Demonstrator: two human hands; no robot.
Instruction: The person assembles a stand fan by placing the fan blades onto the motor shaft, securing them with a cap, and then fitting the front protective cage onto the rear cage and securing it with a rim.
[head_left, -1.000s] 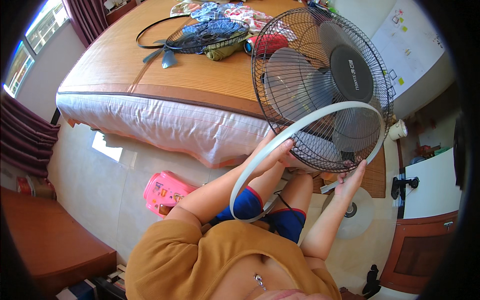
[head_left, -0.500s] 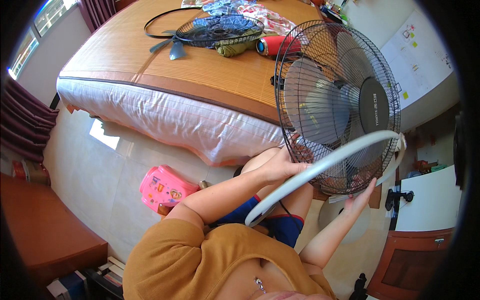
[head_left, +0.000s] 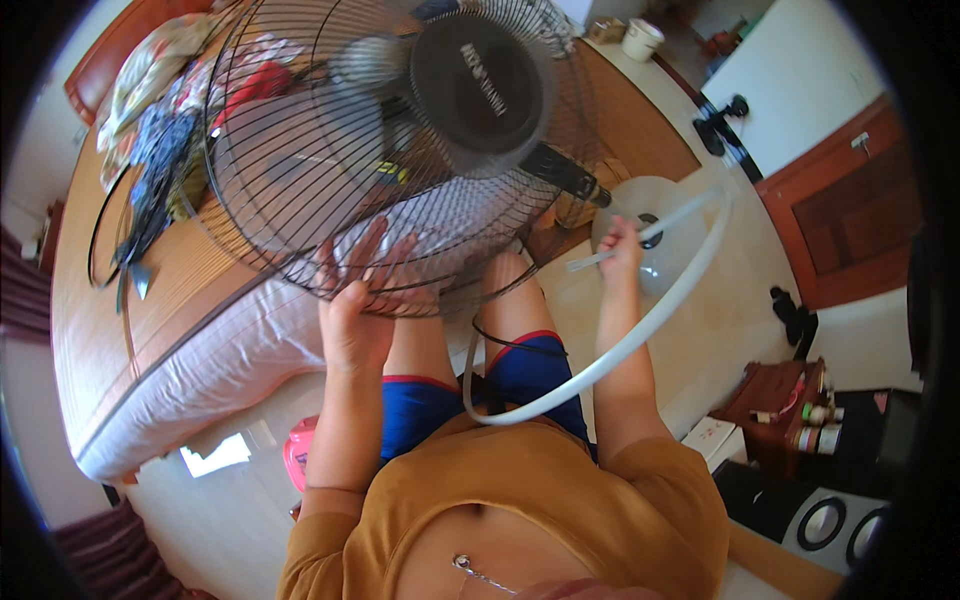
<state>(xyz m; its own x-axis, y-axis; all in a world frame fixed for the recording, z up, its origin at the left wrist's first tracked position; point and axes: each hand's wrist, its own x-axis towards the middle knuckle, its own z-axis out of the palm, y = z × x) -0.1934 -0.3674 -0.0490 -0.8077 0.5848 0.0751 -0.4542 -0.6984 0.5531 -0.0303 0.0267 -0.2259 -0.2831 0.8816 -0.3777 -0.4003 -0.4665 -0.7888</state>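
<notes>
Left hand [head_left: 360,318], fingers spread, touches lower rim of round black wire fan guard [head_left: 400,150]; right hand [head_left: 621,248] pinches curved white plastic strip [head_left: 660,317] near one end.

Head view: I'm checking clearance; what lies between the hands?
In the head view, between the left hand and right hand: the fan guard's lower wires, the right knee and the pale ring's end.

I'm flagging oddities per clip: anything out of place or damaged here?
The pale band in the right hand hangs as an open loop, not fitted around the fan cage; clothes lie heaped untidily on the bed.
</notes>
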